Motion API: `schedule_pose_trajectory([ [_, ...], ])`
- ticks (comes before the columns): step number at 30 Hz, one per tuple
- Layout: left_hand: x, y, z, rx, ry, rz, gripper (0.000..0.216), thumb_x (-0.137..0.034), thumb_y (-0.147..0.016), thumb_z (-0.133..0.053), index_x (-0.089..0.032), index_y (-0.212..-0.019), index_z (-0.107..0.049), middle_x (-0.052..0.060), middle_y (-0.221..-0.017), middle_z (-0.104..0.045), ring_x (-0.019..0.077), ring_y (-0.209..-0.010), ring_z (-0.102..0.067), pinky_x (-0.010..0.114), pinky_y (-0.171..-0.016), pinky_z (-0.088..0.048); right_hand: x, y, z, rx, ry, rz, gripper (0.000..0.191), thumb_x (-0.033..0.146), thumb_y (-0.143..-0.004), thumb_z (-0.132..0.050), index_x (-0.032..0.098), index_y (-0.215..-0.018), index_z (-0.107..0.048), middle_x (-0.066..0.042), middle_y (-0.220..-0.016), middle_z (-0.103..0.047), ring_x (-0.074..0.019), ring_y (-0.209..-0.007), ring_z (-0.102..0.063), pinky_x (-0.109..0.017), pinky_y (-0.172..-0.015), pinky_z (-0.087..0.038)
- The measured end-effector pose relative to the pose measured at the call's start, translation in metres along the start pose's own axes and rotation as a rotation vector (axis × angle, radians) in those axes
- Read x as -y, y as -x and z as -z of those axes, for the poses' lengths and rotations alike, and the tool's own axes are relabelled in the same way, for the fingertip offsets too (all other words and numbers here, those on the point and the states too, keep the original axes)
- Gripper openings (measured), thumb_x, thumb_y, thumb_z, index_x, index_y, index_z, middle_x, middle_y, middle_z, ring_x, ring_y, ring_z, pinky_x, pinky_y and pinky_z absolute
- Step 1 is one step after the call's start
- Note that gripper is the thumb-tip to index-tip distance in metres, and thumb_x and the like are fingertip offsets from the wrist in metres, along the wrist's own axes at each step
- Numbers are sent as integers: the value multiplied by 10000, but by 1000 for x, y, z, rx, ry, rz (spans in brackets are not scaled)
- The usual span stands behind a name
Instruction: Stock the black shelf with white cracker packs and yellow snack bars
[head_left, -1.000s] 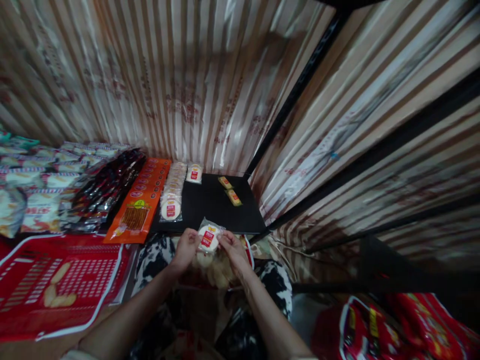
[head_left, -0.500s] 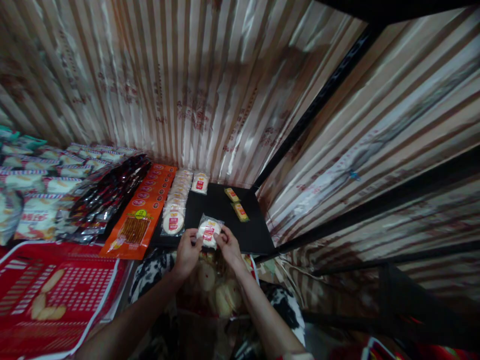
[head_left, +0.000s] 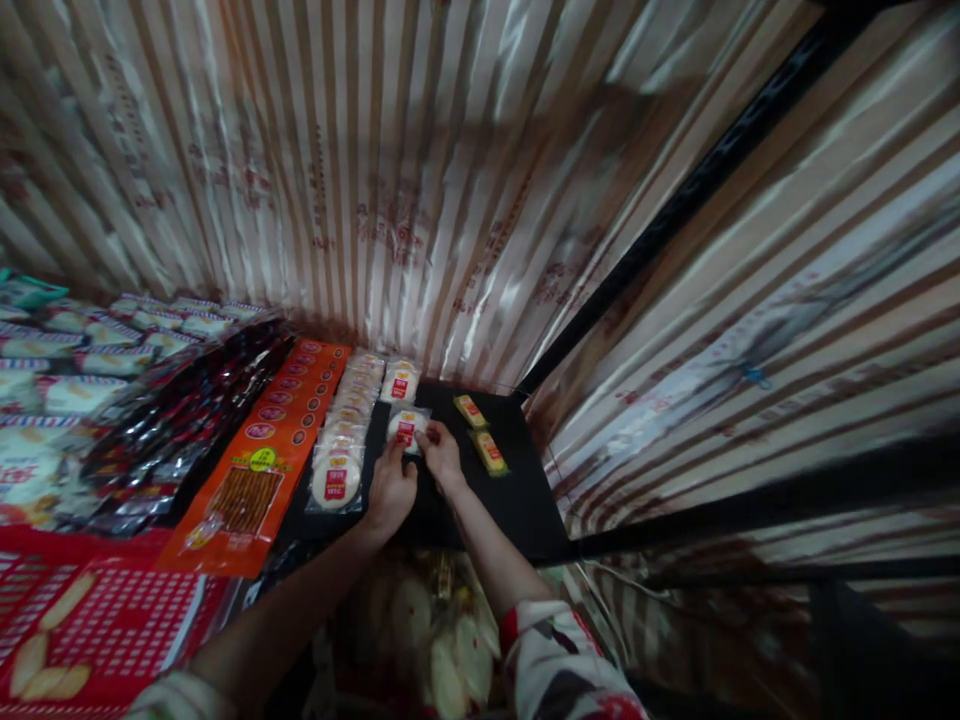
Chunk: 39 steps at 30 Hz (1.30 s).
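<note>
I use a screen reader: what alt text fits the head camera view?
A left hand and right hand hold a clear-wrapped round cake packet close to a black shelf. A row of like packets lies left of it, two small yellow packets right.

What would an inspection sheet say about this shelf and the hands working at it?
Surface: black shelf, dimly lit.
Job's things: round cake packet, just in front of a second packet; whether it touches the shelf, cannot tell.
Clutter: row of cake packets, two yellow packets, orange packets, dark packets, red basket.
Grips: left hand and right hand both pinch the round cake packet by its edges.
Cables: nothing seen.
Surroundings: striped shiny wall lining, black frame bars.
</note>
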<state>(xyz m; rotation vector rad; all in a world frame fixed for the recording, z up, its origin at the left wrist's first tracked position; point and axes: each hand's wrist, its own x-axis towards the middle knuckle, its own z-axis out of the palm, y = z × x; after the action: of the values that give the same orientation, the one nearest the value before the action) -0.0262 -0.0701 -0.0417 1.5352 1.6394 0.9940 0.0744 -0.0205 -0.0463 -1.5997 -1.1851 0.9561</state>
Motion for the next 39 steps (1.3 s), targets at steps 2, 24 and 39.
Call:
schedule_pose_trajectory([
  [2, -1, -14, -2, 17, 16, 36, 450, -123, -788, -445, -87, -1231, -512, 160, -1379, -457, 246, -1301, -398, 391, -1112, -273, -2, -13, -4, -3, 67, 30, 199, 341, -703, -582, 239, -874, -597, 30, -777, -643, -136, -716, -585, -255, -669, -464],
  [24, 7, -78, -6, 7, 25, 79, 430, -155, -828, -396, -97, -1234, -526, 141, -1399, -439, 222, -1310, -388, 369, -1120, -255, 14, -69, -35, -100, 472, 16, 311, 319, -811, -537, 249, -1107, -604, -47, -944, -629, -181, -877, -581, -295, -809, -439],
  [39, 16, -79, -10, -51, 25, 17, 387, -127, -793, -421, -138, -1147, -577, 118, -1356, -489, 228, -1280, -421, 378, -1091, -307, 12, -61, -37, -112, 430, 29, 433, 378, -829, -502, 187, -1217, -536, -96, -1042, -610, -199, -913, -586, -316, -845, -448],
])
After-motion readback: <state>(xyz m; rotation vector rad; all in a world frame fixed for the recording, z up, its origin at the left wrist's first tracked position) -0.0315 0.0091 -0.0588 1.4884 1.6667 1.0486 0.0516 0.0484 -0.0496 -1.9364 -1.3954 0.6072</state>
